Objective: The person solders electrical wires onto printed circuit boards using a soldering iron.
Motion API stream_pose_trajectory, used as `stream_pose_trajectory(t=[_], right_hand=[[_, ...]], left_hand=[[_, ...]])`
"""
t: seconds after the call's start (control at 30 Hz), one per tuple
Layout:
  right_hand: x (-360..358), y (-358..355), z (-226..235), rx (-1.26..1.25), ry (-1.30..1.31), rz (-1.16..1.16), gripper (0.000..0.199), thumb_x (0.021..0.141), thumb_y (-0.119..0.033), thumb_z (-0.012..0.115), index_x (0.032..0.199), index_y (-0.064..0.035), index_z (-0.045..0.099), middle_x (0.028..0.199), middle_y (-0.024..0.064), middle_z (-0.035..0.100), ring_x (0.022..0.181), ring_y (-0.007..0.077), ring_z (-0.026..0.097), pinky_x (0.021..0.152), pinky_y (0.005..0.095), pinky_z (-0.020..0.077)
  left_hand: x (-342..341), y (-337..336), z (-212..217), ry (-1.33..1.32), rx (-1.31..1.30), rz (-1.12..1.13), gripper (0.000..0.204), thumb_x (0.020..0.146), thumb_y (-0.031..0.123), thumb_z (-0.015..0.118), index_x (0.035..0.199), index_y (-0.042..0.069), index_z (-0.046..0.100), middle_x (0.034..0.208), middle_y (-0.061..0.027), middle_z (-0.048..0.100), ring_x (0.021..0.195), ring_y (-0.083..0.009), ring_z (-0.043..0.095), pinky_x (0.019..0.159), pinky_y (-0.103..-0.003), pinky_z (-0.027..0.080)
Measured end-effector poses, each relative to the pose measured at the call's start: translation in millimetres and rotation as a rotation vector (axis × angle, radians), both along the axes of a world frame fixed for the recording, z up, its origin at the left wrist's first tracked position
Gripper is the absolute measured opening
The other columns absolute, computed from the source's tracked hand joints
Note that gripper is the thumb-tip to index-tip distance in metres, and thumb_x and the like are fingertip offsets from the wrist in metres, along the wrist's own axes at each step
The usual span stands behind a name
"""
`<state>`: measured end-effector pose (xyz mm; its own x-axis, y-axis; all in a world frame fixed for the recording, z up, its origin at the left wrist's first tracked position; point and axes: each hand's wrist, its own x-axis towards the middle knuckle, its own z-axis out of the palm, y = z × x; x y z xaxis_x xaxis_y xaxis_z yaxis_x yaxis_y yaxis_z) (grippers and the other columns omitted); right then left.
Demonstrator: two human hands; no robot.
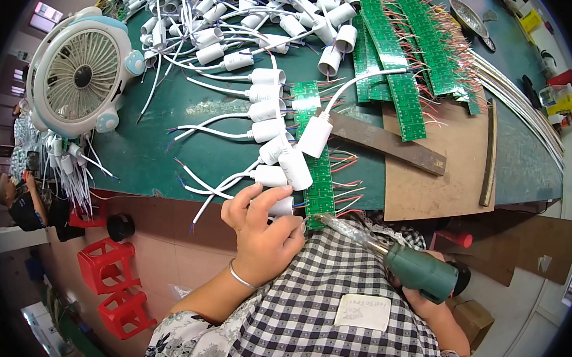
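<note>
My right hand grips a green-bodied soldering iron; part of the hand is hidden behind it. Its metal tip reaches the near end of a long green circuit board strip. At that same end, my left hand has its fingers closed on a white lamp holder, whose short wires meet the board edge. Several more white lamp holders lie in a row along the strip's left side, their cables pointing left. One lamp holder rests across the strip. Red and white wires stick out on the right side.
A big heap of white lamp holders covers the far table. More circuit boards lie at far right, near a wooden bar and brown board. A fan stands left. Red stools and another person are beyond.
</note>
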<state>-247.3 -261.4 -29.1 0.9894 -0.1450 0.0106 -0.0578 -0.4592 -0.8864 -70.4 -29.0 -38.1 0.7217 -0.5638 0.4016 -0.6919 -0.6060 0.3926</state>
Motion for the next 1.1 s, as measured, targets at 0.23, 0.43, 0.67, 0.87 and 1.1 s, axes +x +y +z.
stream_pose_trajectory(t=[0.23, 0.43, 0.67, 0.87, 1.1], right_hand=[[0, -2, 4, 0.040, 0.134, -0.010, 0.023, 0.073, -0.011, 0.068, 0.096, -0.0078, 0.069, 0.101, 0.0093, 0.067, 0.093, 0.0273, 0.061, 0.083, 0.0367, 0.0466], [4, -2, 7, -0.055, 0.070, 0.004, 0.024, 0.071, -0.011, 0.069, 0.095, -0.0085, 0.070, 0.100, 0.0093, 0.068, 0.093, 0.0280, 0.061, 0.080, 0.0365, 0.0477], [6, -2, 10, -0.140, -0.032, 0.001, 0.024, 0.069, -0.013, 0.070, 0.093, -0.0088, 0.070, 0.098, 0.0092, 0.068, 0.090, 0.0279, 0.062, 0.080, 0.0360, 0.0485], [2, -3, 11, -0.155, -0.025, 0.029, 0.024, 0.071, -0.015, 0.069, 0.094, -0.0083, 0.069, 0.098, 0.0096, 0.068, 0.090, 0.0288, 0.063, 0.080, 0.0360, 0.0489], [-6, -3, 5, -0.105, -0.016, 0.011, 0.027, 0.085, -0.026, 0.060, 0.100, -0.0036, 0.062, 0.087, 0.0055, 0.064, 0.087, 0.0226, 0.057, 0.085, 0.0369, 0.0396]], left_hand=[[1, -1, 3, -0.173, 0.113, -0.064, 0.010, 0.063, 0.012, 0.067, 0.066, 0.017, 0.059, 0.117, 0.0053, 0.057, 0.117, -0.0254, 0.037, 0.090, -0.043, 0.022], [3, -3, 4, -0.201, 0.119, -0.075, 0.011, 0.063, 0.013, 0.067, 0.064, 0.017, 0.057, 0.113, 0.0068, 0.058, 0.114, -0.0250, 0.040, 0.091, -0.044, 0.021], [6, -5, 12, -0.123, 0.152, -0.086, 0.011, 0.063, 0.013, 0.067, 0.063, 0.016, 0.056, 0.114, 0.0055, 0.057, 0.115, -0.0267, 0.040, 0.090, -0.047, 0.021], [6, -6, 22, 0.050, 0.217, -0.099, 0.013, 0.061, 0.010, 0.071, 0.070, 0.015, 0.064, 0.113, 0.0027, 0.057, 0.118, -0.0324, 0.039, 0.093, -0.047, 0.022], [7, -7, 25, 0.102, 0.207, -0.105, 0.013, 0.063, 0.009, 0.072, 0.072, 0.015, 0.065, 0.111, 0.0014, 0.057, 0.118, -0.0340, 0.038, 0.095, -0.049, 0.021]])
